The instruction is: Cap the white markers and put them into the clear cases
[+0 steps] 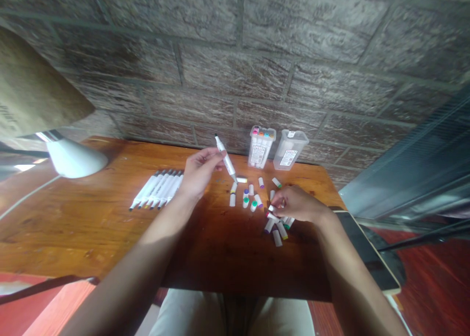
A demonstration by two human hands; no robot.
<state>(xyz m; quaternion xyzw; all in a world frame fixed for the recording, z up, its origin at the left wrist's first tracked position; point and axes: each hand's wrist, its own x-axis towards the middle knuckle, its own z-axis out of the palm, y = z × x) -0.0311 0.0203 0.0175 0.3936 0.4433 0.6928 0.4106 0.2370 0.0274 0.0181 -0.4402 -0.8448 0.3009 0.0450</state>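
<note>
White marker [228, 164] in left hand [201, 168]

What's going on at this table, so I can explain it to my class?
A person's left hand holds a slim white marker at a slant above an orange-brown wooden table. The right hand is down among small white caps with coloured ends, its fingertips at one of them. More white markers lie in a row to the left, and two clear plastic boxes stand near the stone-block wall.
</note>
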